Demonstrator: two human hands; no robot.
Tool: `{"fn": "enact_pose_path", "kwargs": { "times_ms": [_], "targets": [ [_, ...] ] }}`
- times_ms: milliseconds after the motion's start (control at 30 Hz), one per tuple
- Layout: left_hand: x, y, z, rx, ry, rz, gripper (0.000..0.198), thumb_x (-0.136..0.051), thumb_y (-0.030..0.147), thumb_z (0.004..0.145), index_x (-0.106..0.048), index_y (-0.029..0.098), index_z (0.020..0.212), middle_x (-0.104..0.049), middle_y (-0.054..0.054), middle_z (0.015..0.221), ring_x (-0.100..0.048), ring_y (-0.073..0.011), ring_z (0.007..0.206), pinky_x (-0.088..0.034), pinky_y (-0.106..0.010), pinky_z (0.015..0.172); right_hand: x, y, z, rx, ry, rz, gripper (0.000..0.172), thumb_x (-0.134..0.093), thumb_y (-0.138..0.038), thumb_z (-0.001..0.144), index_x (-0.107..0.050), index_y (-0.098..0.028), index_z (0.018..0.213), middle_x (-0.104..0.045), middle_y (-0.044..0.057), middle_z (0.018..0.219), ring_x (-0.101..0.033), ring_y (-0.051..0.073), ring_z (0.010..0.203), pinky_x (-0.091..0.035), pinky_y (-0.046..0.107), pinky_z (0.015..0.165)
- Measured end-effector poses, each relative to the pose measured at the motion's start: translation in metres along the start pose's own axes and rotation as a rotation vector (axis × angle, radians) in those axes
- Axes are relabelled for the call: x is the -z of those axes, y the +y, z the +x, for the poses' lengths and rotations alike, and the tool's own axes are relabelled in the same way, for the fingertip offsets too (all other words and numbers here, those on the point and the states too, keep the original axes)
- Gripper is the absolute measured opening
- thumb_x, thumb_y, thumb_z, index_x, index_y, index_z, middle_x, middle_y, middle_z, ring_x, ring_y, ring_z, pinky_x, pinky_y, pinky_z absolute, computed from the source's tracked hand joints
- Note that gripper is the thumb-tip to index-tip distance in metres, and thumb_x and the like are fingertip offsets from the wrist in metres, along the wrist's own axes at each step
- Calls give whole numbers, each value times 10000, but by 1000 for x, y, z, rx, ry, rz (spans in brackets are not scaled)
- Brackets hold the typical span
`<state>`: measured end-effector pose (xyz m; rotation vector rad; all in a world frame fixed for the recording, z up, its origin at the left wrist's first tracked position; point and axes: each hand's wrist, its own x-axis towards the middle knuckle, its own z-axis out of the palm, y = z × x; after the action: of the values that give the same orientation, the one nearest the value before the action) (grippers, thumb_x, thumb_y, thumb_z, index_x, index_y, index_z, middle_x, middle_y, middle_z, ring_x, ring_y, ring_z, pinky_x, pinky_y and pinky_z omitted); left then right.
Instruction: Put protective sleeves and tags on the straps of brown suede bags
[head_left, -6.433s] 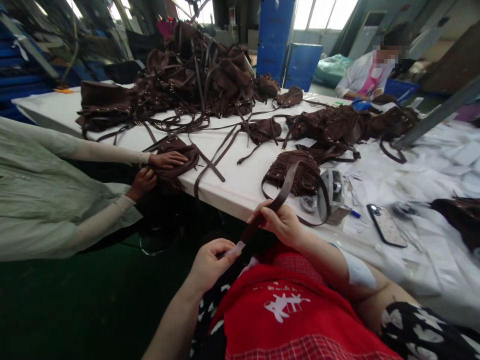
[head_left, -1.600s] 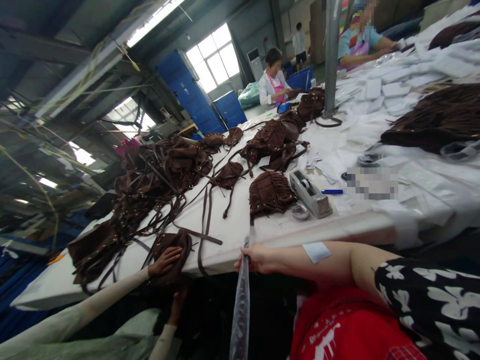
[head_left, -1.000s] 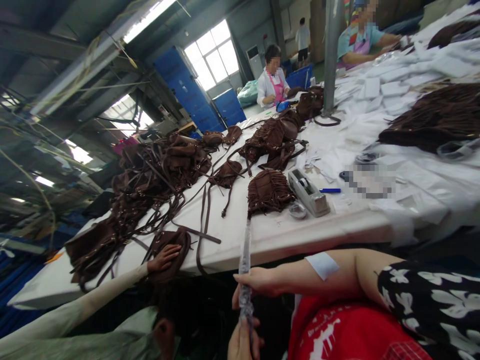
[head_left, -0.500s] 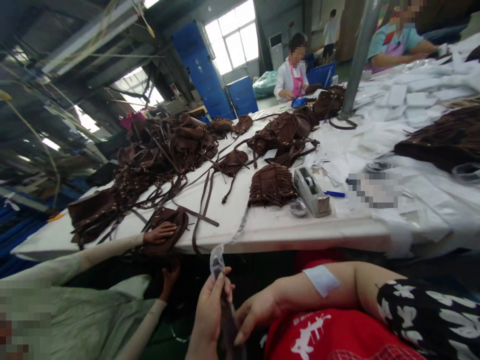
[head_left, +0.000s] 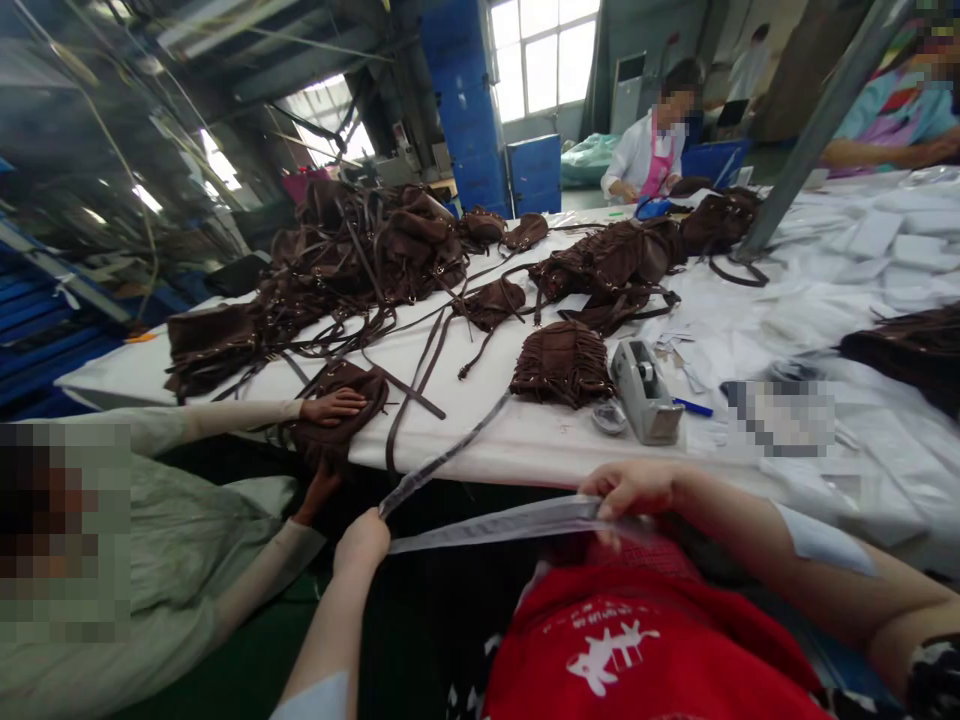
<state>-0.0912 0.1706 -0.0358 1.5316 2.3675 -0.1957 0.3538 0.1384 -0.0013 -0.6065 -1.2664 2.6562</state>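
A strip of clear plastic film (head_left: 495,526) is stretched between my two hands below the table's front edge. My left hand (head_left: 364,540) is closed on its left end, where a dark strap (head_left: 442,455) wrapped in clear film also runs up to the table. That strap reaches a brown fringed bag (head_left: 561,362) lying near the front edge. My right hand (head_left: 628,492) pinches the film's other end, with its fingers bent.
A grey tape dispenser (head_left: 646,392), a tape roll (head_left: 608,417) and a blue pen (head_left: 692,407) lie right of the bag. Brown bags (head_left: 405,240) are heaped behind. At left, a co-worker's hand (head_left: 334,406) rests on another bag. A metal pole (head_left: 817,130) stands at right.
My hands have moved apart, the left one leftward and the right one up and right, and the film now spans between them. The camera view has shifted.
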Motion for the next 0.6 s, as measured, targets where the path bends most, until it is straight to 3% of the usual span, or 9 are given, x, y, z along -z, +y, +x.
{"fn": "enact_pose_path", "kwargs": {
  "times_ms": [100, 200, 267, 300, 333, 400, 433, 500, 600],
  "targets": [
    [10, 5, 4, 76, 72, 17, 320, -362, 168, 862, -655, 118, 979, -701, -218, 982, -673, -365, 932, -503, -451, 757, 7, 4, -27, -52, 80, -110, 276, -694, -272, 765, -636, -84, 959, -696, 45, 738, -655, 132, 624, -504, 202, 581],
    [18, 30, -11, 94, 228, 48, 412, -370, 211, 879, -520, 6, 1203, -597, -300, 1162, -597, -396, 1087, -464, -509, 869, 2, 10, -30, -30, 152, -72, 241, -694, -283, 760, -635, -100, 905, -671, 16, 682, -620, 109, 573, -472, 178, 533],
    [17, 62, -37, -90, 364, -11, 552, -405, 332, 899, -361, 26, 1356, -477, -279, 1336, -479, -358, 1249, -386, -487, 1009, -6, 12, -17, 47, 246, 12, 248, -671, -292, 782, -633, -107, 943, -648, 0, 631, -575, 88, 504, -435, 166, 483],
    [14, 81, -54, -293, 442, -132, 596, -440, 383, 891, -341, 53, 1378, -468, -250, 1358, -445, -334, 1284, -357, -464, 1048, -11, 12, -7, 90, 290, 55, 267, -661, -293, 794, -633, -107, 982, -642, -4, 621, -555, 78, 478, -416, 161, 463],
    [10, 100, -73, -539, 426, -280, 601, -464, 406, 884, -353, 81, 1377, -476, -224, 1362, -430, -308, 1301, -341, -443, 1070, -15, 13, 5, 120, 313, 93, 297, -660, -293, 798, -632, -105, 1025, -642, -3, 624, -540, 71, 461, -402, 159, 450],
    [-3, 132, -110, -887, 145, -479, 737, -565, 462, 823, -286, 154, 1431, -429, -172, 1432, -433, -280, 1307, -343, -423, 1077, -22, 13, 29, 151, 328, 172, 335, -669, -284, 796, -634, -102, 1075, -655, 9, 654, -534, 68, 457, -408, 168, 461],
    [-10, 144, -125, -935, -23, -535, 856, -624, 468, 780, -207, 174, 1467, -413, -165, 1450, -464, -276, 1284, -366, -415, 1060, -24, 14, 39, 158, 336, 213, 322, -670, -271, 796, -641, -97, 1065, -664, 19, 671, -531, 67, 457, -418, 176, 476],
    [-24, 156, -143, -897, -255, -588, 942, -659, 468, 750, -158, 158, 1484, -477, -176, 1403, -516, -282, 1234, -399, -408, 1020, -24, 16, 52, 156, 352, 308, 259, -644, -249, 819, -656, -77, 1013, -682, 45, 716, -518, 61, 458, -443, 192, 520],
    [-34, 153, -141, -770, -372, -596, 768, -540, 492, 833, -275, 117, 1449, -658, -160, 1161, -618, -269, 1074, -447, -376, 912, -16, 20, 50, 118, 310, 477, 342, -515, -364, 906, -646, -71, 1022, -699, 88, 792, -539, 80, 490, -475, 235, 594]
  ]
}}
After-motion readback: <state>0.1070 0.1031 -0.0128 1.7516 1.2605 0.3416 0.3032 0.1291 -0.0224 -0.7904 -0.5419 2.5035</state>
